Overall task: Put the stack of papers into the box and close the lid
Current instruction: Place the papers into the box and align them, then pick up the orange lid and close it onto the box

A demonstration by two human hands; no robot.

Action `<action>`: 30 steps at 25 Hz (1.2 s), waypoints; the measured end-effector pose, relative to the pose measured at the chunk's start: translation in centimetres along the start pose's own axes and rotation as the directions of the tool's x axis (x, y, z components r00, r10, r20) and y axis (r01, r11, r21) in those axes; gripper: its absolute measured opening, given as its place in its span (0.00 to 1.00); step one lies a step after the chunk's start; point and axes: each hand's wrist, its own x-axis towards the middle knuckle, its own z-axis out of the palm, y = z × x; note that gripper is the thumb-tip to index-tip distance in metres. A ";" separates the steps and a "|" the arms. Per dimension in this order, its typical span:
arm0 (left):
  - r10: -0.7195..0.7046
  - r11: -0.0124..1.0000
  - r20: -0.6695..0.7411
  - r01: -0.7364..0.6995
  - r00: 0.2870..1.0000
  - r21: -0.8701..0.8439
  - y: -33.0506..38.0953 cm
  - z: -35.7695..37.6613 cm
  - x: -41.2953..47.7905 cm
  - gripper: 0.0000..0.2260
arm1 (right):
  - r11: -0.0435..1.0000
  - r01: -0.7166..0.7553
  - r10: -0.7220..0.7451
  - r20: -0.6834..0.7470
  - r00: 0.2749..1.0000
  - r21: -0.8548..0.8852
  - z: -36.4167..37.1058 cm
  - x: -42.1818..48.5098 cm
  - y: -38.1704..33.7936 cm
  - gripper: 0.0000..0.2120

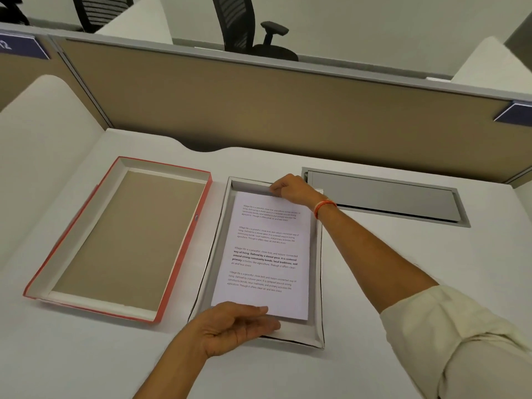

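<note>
A stack of white printed papers [264, 254] lies inside the shallow white box [220, 254] in the middle of the desk. My left hand [233, 326] holds the near edge of the stack, thumb on top and fingers under it. At the far end my right hand [290, 190] pinches the top edge of the papers against the box's back wall. The red lid [115, 240] lies upside down to the left of the box, its brown inside facing up, with nothing in it.
A grey metal cable flap [385, 197] is set into the white desk [403, 269] right of the box. A tan partition [259, 110] runs along the back edge, with black office chairs [244, 27] beyond it.
</note>
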 end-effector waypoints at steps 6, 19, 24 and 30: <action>0.521 0.826 -0.129 -0.460 0.844 0.325 8.3 -5.3 -5.6 0.28 | 0.965 0.042 -0.006 -0.139 0.990 0.258 3.9 -3.4 -5.4 0.17; 0.956 0.291 -0.291 -0.007 0.043 0.957 20.1 -22.1 -9.4 0.24 | 0.730 -0.134 0.248 -0.076 0.966 0.670 20.5 -6.9 -14.7 0.31; 0.930 0.352 -0.362 0.127 0.067 0.927 20.4 -24.9 -9.2 0.23 | 0.796 -0.098 0.225 -0.142 0.964 0.598 23.2 -6.9 -14.8 0.13; 0.933 0.354 -0.359 0.204 -0.010 0.913 20.2 -24.9 -9.8 0.17 | 0.770 -0.055 0.172 -0.123 0.977 0.635 23.7 -6.8 -15.0 0.19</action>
